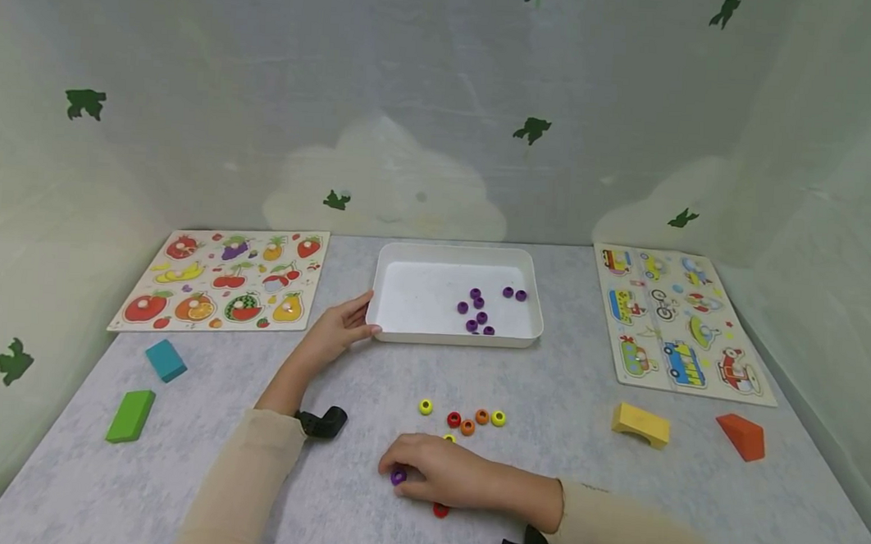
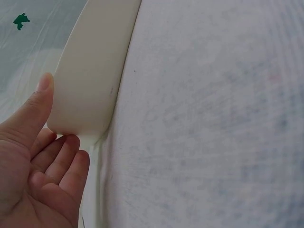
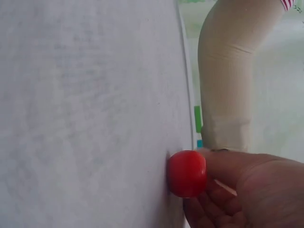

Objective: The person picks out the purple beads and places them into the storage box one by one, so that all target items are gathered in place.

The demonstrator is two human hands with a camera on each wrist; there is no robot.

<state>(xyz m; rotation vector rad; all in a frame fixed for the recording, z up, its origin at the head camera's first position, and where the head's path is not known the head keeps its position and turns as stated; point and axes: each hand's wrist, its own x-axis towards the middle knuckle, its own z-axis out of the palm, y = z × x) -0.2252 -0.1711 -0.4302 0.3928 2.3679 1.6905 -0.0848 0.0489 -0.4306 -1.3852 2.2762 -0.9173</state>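
Observation:
A shallow white tray [image 1: 447, 338] holds several purple beads [image 1: 479, 303] on its right side. My left hand [image 1: 333, 332] grips the tray's near left corner. In the left wrist view, the thumb [image 2: 45, 83] lies along one side of the tray wall [image 2: 92, 76] and the fingers bend at the corner. Nearer to me, my right hand [image 1: 443, 470] pinches a purple bead [image 1: 398, 476] between thumb and fingertips, low over the table. A red bead [image 1: 441, 510] sits beside the right thumb; in the right wrist view this red bead [image 3: 186, 174] covers part of the fingers.
Beyond the right hand lie loose yellow beads [image 1: 425, 406], red beads [image 1: 454, 419] and orange beads [image 1: 482, 417]. A fruit puzzle board [image 1: 221, 281] and a vehicle puzzle board [image 1: 680, 322] flank the tray. Blue [image 1: 166, 361], green [image 1: 131, 415], yellow [image 1: 641, 424] and orange [image 1: 741, 437] blocks lie at the sides.

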